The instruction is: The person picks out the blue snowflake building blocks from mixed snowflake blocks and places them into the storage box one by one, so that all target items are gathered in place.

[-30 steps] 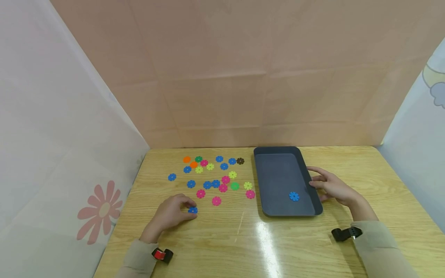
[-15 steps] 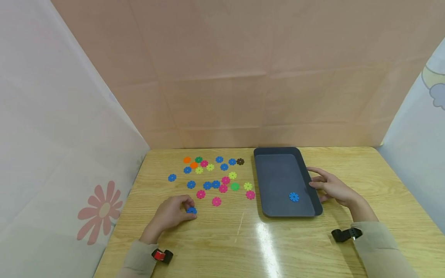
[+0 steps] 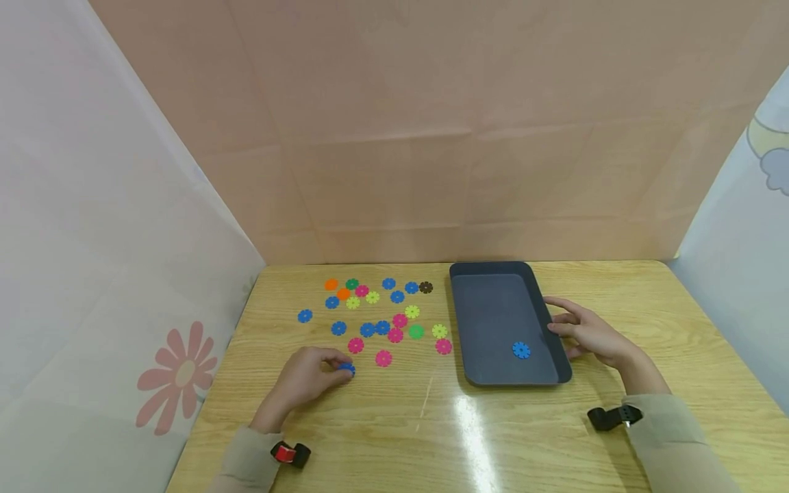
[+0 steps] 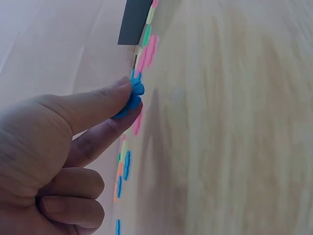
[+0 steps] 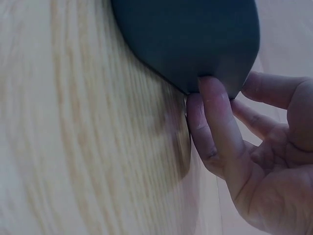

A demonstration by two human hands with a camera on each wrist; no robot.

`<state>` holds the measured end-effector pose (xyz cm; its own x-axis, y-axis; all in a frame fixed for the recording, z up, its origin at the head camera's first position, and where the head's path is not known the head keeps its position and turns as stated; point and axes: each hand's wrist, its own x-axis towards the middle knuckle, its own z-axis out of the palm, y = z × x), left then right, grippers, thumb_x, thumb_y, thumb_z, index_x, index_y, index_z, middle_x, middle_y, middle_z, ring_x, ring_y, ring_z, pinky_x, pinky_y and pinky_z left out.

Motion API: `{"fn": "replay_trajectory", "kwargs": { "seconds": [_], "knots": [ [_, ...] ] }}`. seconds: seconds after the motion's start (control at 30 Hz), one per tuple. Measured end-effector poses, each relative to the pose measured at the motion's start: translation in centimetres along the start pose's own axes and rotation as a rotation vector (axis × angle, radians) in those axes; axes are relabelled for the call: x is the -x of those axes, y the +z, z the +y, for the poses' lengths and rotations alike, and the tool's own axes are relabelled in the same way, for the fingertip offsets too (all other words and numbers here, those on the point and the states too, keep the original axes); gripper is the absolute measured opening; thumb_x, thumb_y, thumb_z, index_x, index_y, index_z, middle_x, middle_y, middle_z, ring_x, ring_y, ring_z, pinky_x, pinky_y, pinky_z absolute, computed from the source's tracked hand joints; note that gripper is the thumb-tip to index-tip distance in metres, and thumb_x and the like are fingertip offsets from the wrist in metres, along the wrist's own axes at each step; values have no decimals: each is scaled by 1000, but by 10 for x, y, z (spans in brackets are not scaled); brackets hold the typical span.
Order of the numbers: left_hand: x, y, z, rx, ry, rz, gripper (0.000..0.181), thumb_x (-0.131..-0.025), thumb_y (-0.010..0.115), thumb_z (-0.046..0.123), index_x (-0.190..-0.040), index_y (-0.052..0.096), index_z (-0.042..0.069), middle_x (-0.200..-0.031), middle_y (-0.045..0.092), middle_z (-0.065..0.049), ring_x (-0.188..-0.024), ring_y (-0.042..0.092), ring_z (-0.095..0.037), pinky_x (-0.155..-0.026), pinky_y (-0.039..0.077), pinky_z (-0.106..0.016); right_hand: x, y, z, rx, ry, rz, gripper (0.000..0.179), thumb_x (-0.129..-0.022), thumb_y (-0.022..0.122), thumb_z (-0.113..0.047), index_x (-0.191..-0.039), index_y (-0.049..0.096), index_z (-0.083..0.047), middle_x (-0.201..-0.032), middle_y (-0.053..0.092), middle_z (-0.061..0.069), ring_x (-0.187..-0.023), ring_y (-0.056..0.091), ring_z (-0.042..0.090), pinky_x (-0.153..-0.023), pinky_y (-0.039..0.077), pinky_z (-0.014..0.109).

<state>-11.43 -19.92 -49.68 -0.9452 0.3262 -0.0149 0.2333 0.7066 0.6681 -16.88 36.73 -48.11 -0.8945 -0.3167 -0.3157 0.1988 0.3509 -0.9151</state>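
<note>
One blue disc [image 3: 347, 369] is pinched between the thumb and a finger of the left hand [image 3: 302, 380], near the front of the scatter of loose discs [image 3: 368, 330] on the bench [image 3: 370, 424]. The step in hand looks like a pick-up: the narrow pinch seems secure, though whether the disc is fully clear of the wood is hard to tell. The next move probably calls for keeping that grip firm and passing high enough not to brush the others. The right hand [image 3: 594, 335] touches the outer side of the tray [image 3: 493, 308] with relaxed fingers; a second disc [image 3: 521, 350], also blue, lies flat inside, at the near end. Compared with half a second ago, the left hand and its disc sit slightly farther right and forward — tray and right hand look unchanged.
</note>
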Motion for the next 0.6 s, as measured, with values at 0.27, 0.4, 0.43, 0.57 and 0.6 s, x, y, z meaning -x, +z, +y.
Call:
{"fn": "replay_trajectory", "kwargs": {
  "seconds": [0.27, 0.4, 0.43, 0.57, 0.6],
  "knots": [
    [-10, 4, 15, -24, 48, -1, 14, -93, 80, 29, -106, 83, 24, -85, 68, 27, -89, 66, -1, -87, 54, -39, 1, 0, 0, -4, 2, 3, 75, -108, 57, -16, -167, 11, -10, -151, 28, 45, -112, 65, 39, -71, 61, 51],
    [-17, 8, 24, -15, 74, -18, 9, -95, 78, 31, -102, 82, 27, -86, 67, 27, -91, 66, -3, -89, 53, -41, 1, 1, 0, -14, 2, 5, 75, -108, 57, -16, -167, 11, -10, -151, 28, 45, -110, 66, 40, -72, 61, 51],
    [-19, 9, 27, -10, 79, -23, 9, -95, 78, 33, -101, 81, 27, -85, 67, 27, -90, 66, -3, -89, 53, -41, 2, 1, 0, -14, 1, 7, 75, -108, 57, -16, -167, 11, -10, -151, 28, 45, -110, 66, 40, -72, 61, 51],
    [-28, 15, 39, -4, 111, -34, 8, -95, 78, 38, -96, 78, 30, -84, 66, 27, -88, 64, -2, -84, 53, -37, 2, 2, 0, 0, -3, 12, 74, -108, 57, -16, -167, 12, -9, -152, 27, 45, -112, 65, 40, -72, 61, 51],
    [-31, 16, 42, 0, 119, -38, 7, -94, 78, 38, -95, 77, 31, -84, 66, 27, -87, 64, -2, -83, 52, -36, 2, 2, 0, 5, -3, 13, 74, -109, 57, -16, -167, 12, -9, -152, 27, 45, -113, 64, 40, -72, 61, 50]
  ]
}}
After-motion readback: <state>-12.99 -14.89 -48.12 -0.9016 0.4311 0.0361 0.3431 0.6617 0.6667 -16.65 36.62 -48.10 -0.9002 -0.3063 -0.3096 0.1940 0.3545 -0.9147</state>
